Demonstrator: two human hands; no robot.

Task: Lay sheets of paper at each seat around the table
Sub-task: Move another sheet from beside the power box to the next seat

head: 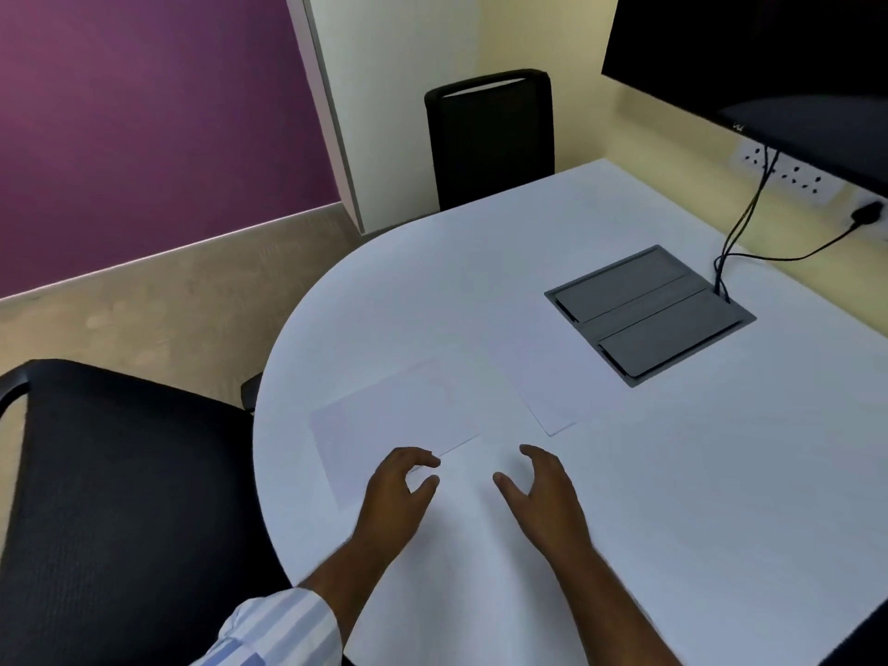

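Two white sheets lie flat on the white table (pixel 672 473). One sheet of paper (pixel 384 425) rests near the table's left edge, in front of the near black chair (pixel 125 497). A second sheet (pixel 533 382) lies further in, beside the grey cable box. My left hand (pixel 399 487) hovers at the near corner of the left sheet, fingers curled and apart, holding nothing. My right hand (pixel 543 487) is over bare table just right of it, fingers spread, empty. Whether the left fingertips touch the paper is unclear.
A grey cable box (pixel 648 314) is set into the tabletop, with black cables (pixel 740 223) running up to wall sockets. A dark screen (pixel 769 55) hangs at the upper right. A second black chair (pixel 490 137) stands at the far side.
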